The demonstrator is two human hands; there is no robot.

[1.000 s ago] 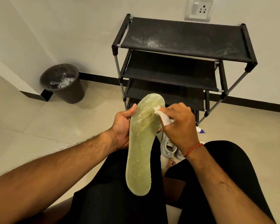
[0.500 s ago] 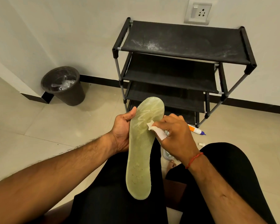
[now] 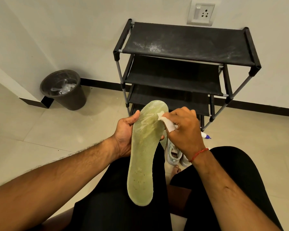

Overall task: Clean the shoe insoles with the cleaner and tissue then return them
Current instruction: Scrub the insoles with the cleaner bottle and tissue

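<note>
Lengthwise the insole (image 3: 145, 155) runs toe-away; left hand (image 3: 125, 137) grips it, right hand (image 3: 185, 132) pinches tissue (image 3: 168, 125)

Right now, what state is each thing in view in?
insole: held up, stained
tissue: pressed on insole's toe end
left hand: grips insole's edge
right hand: pinches tissue
shoes: on floor, upright
cleaner bottle: lying on floor, mostly hidden
bin: holds plastic
shoe rack: top shelf dusty

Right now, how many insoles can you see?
1: the insole, gripped by the left hand, wiped by the right hand with tissue. Another may hide inside the shoes.
</note>
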